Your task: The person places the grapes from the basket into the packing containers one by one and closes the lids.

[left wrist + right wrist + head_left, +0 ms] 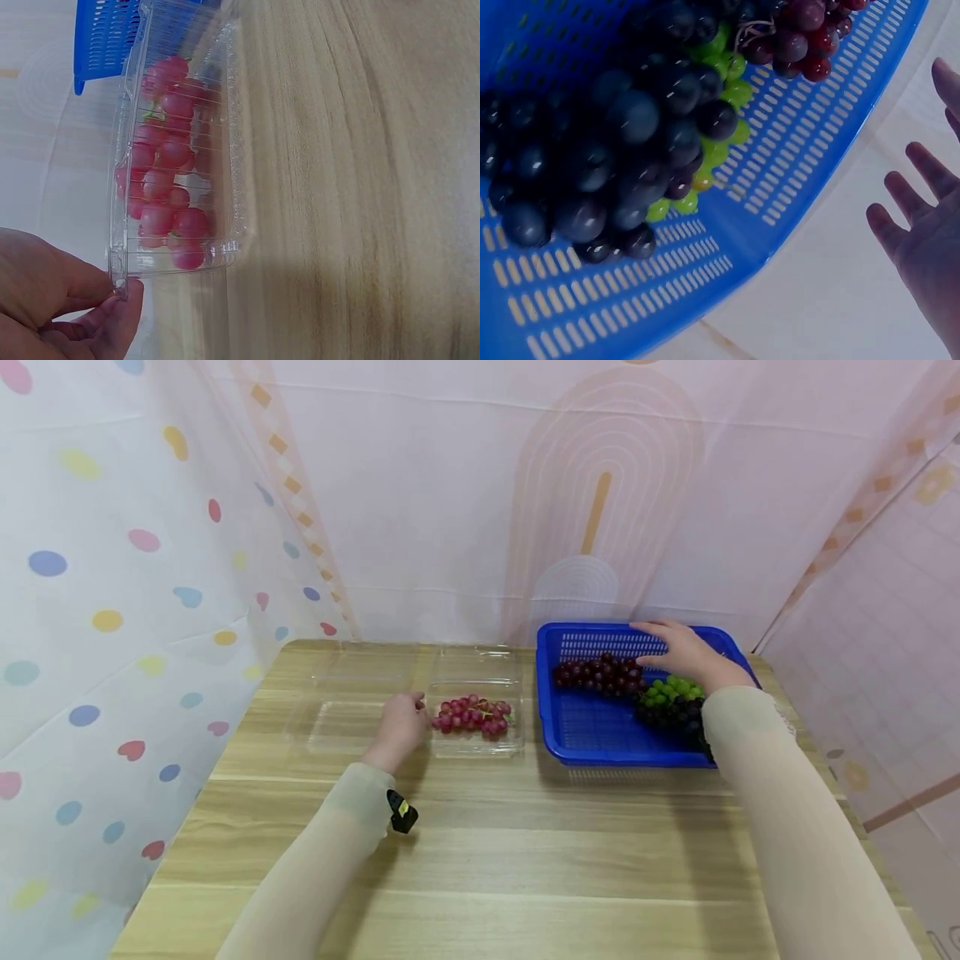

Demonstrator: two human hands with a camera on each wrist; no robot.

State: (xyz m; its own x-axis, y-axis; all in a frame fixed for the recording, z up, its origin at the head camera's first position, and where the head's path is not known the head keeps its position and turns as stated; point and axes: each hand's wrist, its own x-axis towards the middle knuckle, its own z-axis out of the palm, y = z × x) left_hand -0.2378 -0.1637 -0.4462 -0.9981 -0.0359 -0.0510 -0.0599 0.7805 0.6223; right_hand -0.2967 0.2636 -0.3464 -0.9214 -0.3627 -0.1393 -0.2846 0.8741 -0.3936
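A bunch of pink grapes [472, 716] lies in a clear plastic clamshell box [232, 150] whose lid stands raised behind it. My left hand [402, 727] pinches the box's near-left rim corner between thumb and fingers, as the left wrist view shows. Over the blue basket [551, 710] is my right hand [686, 653], fingers spread and holding nothing. Inside the basket are dark red grapes [600, 677], green grapes [739, 94] and black grapes [637, 116]; the black bunch partly covers the green one. My right forearm hides the basket's right side in the head view.
Left of the grape box sits another clear plastic box [341, 727], its lid raised too. Everything stands on a wooden table [525, 877] with a patterned cloth [450, 510] hanging behind it. A small black device [402, 812] is strapped at the left wrist.
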